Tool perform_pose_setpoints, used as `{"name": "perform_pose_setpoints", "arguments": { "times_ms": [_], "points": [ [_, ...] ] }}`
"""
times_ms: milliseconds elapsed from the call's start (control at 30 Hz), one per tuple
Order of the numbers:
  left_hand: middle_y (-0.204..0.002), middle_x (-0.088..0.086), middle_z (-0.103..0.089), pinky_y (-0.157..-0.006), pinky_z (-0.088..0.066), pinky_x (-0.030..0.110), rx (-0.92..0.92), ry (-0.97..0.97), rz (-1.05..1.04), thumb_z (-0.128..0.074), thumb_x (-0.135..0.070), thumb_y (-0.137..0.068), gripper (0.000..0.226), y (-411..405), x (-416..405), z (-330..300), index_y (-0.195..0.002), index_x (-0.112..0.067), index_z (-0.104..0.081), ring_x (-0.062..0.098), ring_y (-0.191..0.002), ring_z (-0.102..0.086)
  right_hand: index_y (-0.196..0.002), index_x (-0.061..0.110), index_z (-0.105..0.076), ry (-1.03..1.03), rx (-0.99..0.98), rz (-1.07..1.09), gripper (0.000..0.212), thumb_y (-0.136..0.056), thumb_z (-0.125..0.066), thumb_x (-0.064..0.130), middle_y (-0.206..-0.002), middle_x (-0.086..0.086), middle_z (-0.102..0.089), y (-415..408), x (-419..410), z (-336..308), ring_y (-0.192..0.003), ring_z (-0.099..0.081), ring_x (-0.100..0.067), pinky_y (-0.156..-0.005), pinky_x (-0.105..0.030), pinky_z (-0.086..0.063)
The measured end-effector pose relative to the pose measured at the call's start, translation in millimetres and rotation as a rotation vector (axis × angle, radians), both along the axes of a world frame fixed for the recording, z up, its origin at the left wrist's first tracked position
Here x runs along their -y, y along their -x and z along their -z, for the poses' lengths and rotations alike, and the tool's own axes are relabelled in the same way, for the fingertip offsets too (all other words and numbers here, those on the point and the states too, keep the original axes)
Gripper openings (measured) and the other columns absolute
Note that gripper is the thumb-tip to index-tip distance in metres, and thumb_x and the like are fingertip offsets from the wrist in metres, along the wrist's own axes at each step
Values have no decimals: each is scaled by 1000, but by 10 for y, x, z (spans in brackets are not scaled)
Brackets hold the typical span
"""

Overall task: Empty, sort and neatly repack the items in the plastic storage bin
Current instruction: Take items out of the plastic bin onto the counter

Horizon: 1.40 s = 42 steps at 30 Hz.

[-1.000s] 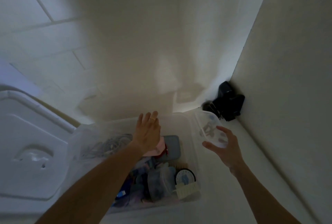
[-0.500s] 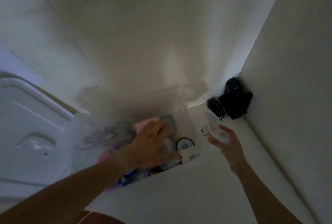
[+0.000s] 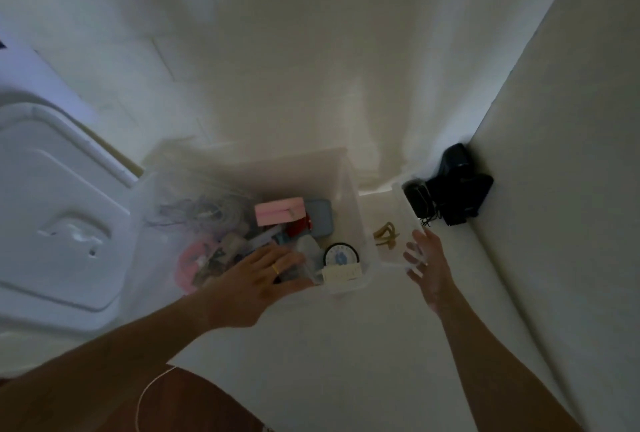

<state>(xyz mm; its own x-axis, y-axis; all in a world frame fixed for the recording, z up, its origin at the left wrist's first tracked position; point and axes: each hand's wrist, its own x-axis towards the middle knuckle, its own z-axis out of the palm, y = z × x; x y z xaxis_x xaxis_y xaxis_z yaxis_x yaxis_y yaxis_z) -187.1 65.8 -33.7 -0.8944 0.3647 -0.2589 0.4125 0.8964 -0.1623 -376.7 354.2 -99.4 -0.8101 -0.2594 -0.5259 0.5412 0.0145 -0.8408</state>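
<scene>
The clear plastic storage bin (image 3: 346, 172) stands on the white floor, full of mixed items: a pink box (image 3: 277, 215), a grey-blue case (image 3: 320, 220), a tangle of cords (image 3: 207, 213) and a round black-rimmed dial (image 3: 341, 256). My left hand (image 3: 256, 279) reaches into the bin's near side, its fingers curled over a clear plastic container (image 3: 308, 251). To the right of the bin a small clear box (image 3: 405, 203) rests on the floor with a tan hair claw (image 3: 386, 234) in it. My right hand (image 3: 427, 265) hovers at that box's near edge with fingers spread.
The bin's white lid (image 3: 52, 223) lies on the left. Black gear with cables (image 3: 457, 185) sits in the corner against the wall (image 3: 571, 154) on the right. My leg (image 3: 190, 404) shows at the bottom edge.
My left hand dropped from above the bin down onto the items inside. My right hand lowered the small clear box to the floor beside the bin and let go of it.
</scene>
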Motion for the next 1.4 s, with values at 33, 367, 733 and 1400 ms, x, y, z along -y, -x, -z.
{"name": "perform_pose_setpoints", "arguments": {
  "times_ms": [33,367,733,1400],
  "points": [
    [-155,11,-31,-115,-30,52,-19,4,-9,-64,-19,-81,79,-3,-10,2,-150,-34,-29,35,-140,-33,-110,53,-53,10,8,-6,42,-70,-67,58,-126,8,-57,26,18,18,-123,-52,-24,-110,-54,-34],
    [-145,14,-47,-103,-47,46,-105,-53,-56,-71,-19,-79,81,-43,-57,46,-149,-39,-35,34,-129,-50,-125,53,-53,46,26,-85,71,-56,-69,62,-139,4,-45,380,371,96,-127,-42,-27,-113,-48,-31],
    [-127,-5,-50,-93,-43,29,-117,-452,-375,-32,-56,-103,45,-138,-68,-201,-137,-30,-46,14,-113,-52,-95,20,-56,-485,-317,106,52,-66,-66,62,-85,-5,-57,440,225,-148,-78,-57,-24,-68,-33,-45],
    [-139,0,-48,-99,-41,35,-127,-438,-732,-55,-33,-92,54,835,704,473,-145,-31,-41,26,-126,-45,-121,17,-61,-655,-876,-446,29,-92,-58,16,-115,-6,-63,-707,1759,-885,-102,-61,-26,-85,-33,-46]
  ]
}}
